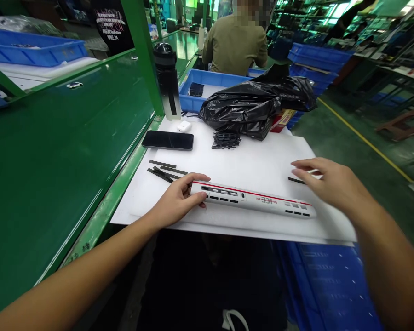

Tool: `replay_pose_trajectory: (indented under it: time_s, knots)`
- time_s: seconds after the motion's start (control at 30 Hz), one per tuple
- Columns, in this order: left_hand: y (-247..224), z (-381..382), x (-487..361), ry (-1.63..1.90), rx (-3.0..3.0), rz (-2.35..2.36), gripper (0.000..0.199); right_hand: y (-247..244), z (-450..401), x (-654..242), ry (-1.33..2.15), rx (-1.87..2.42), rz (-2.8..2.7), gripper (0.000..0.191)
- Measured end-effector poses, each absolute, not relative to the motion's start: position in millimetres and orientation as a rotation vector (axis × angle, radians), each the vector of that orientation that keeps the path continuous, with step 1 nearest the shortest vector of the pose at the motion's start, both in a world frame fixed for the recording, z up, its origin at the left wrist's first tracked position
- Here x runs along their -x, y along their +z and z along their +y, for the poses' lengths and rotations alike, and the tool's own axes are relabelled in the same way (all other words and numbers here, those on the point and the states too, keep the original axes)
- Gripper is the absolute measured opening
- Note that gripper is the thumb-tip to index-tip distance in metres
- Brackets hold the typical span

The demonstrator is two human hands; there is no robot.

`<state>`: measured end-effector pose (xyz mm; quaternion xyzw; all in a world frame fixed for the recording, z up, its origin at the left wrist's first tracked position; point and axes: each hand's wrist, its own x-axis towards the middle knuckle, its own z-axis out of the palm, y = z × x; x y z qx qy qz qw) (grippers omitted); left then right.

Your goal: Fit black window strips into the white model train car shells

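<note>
My left hand (175, 200) grips the near end of a long white model train carriage shell (258, 201), which has a red stripe and dark window openings. The shell lies on a white foam sheet (262, 161). My right hand (331, 184) hovers at the sheet's right side, fingers curled. One end of a thin black strip (296, 180) disappears behind those fingers, so I cannot tell whether they hold it. Several similar black strips (163, 170) lie left of my left hand.
A smartphone (167, 140), white earbud case (184, 126), stack of black lattice pieces (226, 140) and black plastic bag (244, 108) sit beyond the shell. A black bottle (167, 78) and blue crate (207, 82) stand farther back. A co-worker (236, 46) sits beyond them.
</note>
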<state>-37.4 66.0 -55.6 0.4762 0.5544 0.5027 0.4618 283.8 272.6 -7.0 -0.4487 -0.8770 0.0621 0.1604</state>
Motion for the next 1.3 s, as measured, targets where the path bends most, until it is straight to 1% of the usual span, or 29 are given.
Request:
replay_pose_trajectory:
  time_s: [0.07, 0.1, 0.2, 0.27, 0.37, 0.43, 0.47, 0.53, 0.6, 0.67, 0.83, 0.93, 1.07, 1.13, 1.23, 1.3]
  knots:
    - [-56, 65, 37, 1.263, -1.169, 1.351, 0.041, -15, 310, -320, 0.159, 1.402, -2.659, 0.028]
    - [-56, 64, 37, 1.268, -1.187, 1.365, 0.043, -21, 323, -336, 0.153, 1.370, -2.704, 0.027]
    - [-56, 63, 35, 1.230, -1.296, 1.441, 0.045, -38, 338, -361, 0.070, 1.106, -2.684, 0.018]
    - [-56, 63, 34, 1.188, -1.377, 1.476, 0.041, -40, 332, -358, 0.018, 0.986, -2.665, 0.014]
    - [-55, 62, 33, 1.159, -1.472, 1.475, 0.035, -29, 307, -328, 0.029, 1.032, -2.556, 0.009]
    - [-55, 62, 33, 1.147, -1.492, 1.460, 0.033, -16, 280, -296, 0.134, 1.061, -2.437, 0.004]
    - [-55, 62, 33, 1.144, -1.487, 1.454, 0.033, -10, 264, -279, 0.195, 1.009, -2.395, 0.002]
    - [-55, 62, 33, 1.139, -1.468, 1.449, 0.033, -2, 231, -244, 0.311, 0.772, -2.375, 0.003]
    - [-56, 62, 34, 1.143, -1.456, 1.450, 0.033, -1, 201, -216, 0.468, 0.514, -2.403, 0.005]
    - [-57, 63, 34, 1.146, -1.444, 1.451, 0.033, -7, 183, -197, 0.544, 0.357, -2.441, 0.007]
    - [-57, 65, 34, 1.166, -1.428, 1.419, 0.033, -24, 176, -186, 0.487, 0.227, -2.500, 0.009]
    - [-55, 65, 34, 1.165, -1.420, 1.395, 0.032, -20, 177, -188, 0.526, 0.320, -2.518, 0.009]
    - [-53, 64, 33, 1.152, -1.429, 1.417, 0.032, -6, 174, -186, 0.793, 0.787, -2.520, 0.011]
    - [-53, 64, 34, 1.146, -1.445, 1.429, 0.031, -1, 172, -182, 0.949, 0.977, -2.514, 0.015]
    - [-54, 65, 33, 1.139, -1.461, 1.454, 0.026, 1, 170, -174, 1.086, 1.104, -2.516, 0.019]
    - [-54, 64, 33, 1.123, -1.464, 1.495, 0.025, 1, 168, -169, 1.071, 1.164, -2.504, 0.022]
